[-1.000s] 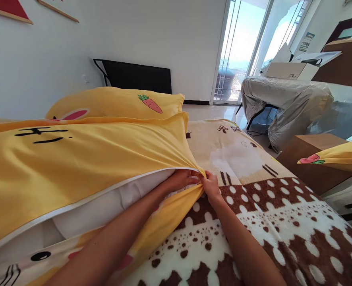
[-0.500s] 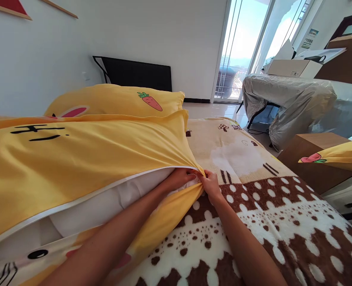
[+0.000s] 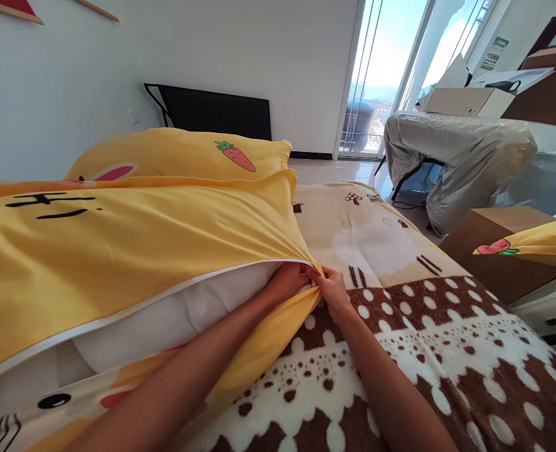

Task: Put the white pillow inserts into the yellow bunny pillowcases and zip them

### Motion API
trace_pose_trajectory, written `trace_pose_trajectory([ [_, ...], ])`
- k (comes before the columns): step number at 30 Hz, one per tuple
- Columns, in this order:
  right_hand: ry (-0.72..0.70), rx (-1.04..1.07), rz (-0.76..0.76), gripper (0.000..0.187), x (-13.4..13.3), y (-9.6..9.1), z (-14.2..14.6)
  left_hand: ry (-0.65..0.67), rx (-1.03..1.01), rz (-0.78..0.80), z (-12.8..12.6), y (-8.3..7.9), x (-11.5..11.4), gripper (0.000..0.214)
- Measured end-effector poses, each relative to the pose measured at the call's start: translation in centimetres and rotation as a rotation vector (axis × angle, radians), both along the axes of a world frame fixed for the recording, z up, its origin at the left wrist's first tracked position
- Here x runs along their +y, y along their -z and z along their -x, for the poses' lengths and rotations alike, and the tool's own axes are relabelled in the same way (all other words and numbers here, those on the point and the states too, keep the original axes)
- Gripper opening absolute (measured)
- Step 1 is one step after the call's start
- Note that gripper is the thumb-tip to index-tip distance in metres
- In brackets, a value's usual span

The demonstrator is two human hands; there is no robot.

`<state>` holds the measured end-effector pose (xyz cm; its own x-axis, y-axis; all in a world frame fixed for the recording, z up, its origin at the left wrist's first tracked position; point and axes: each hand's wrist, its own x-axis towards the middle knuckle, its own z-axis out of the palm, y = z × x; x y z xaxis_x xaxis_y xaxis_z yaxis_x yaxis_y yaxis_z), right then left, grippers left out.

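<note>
A yellow duvet cover (image 3: 132, 245) with black marks lies across the bed, its white-edged opening gaping toward me. A white duvet (image 3: 174, 320) shows inside the opening. My left hand (image 3: 290, 281) reaches into the opening at its right corner, fingers curled on the fabric and inner duvet there. My right hand (image 3: 333, 290) pinches the same corner of the cover from outside, touching the left hand.
A yellow pillow (image 3: 188, 157) with a carrot print lies behind the cover. A brown-and-white fleece blanket (image 3: 423, 351) covers the bed to the right. A wooden bedside cabinet (image 3: 499, 245), a plastic-wrapped table (image 3: 466, 157) and a glass door (image 3: 376, 75) stand at right.
Both hands stay at the cover's corner; the left fingers have shifted slightly on the fabric. The view has tilted a little downward.
</note>
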<state>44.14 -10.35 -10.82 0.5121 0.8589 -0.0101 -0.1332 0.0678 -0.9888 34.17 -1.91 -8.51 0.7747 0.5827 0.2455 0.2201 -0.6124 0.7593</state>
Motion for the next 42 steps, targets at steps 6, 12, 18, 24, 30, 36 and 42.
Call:
trace_pose_trajectory([
  [6,-0.056,0.016,-0.01,0.031,-0.3,-0.5,0.3,0.034,-0.004,-0.024,0.1,-0.2,-0.1,0.012],
  [12,-0.075,0.046,0.005,0.043,-0.7,-1.0,-1.0,0.057,-0.043,0.077,0.0,0.3,0.5,0.016],
  [18,-0.009,0.026,0.02,0.026,0.0,0.8,-3.2,0.076,-0.082,0.209,0.2,0.8,0.9,0.025],
  [24,-0.279,-0.016,-0.012,0.025,-0.1,0.3,-1.4,0.067,-0.099,0.302,0.4,0.7,0.9,0.021],
  [30,-0.35,0.045,-0.043,0.027,-0.2,-0.1,-1.5,0.069,-0.092,0.35,0.4,-0.2,0.3,0.024],
  [36,-0.353,0.114,-0.042,0.028,0.0,0.5,-1.5,0.067,-0.083,0.269,1.1,-1.0,0.9,0.037],
  [42,-0.199,0.109,0.008,0.029,0.1,0.2,-2.3,0.161,-0.027,0.27,3.9,-3.9,3.6,0.044],
])
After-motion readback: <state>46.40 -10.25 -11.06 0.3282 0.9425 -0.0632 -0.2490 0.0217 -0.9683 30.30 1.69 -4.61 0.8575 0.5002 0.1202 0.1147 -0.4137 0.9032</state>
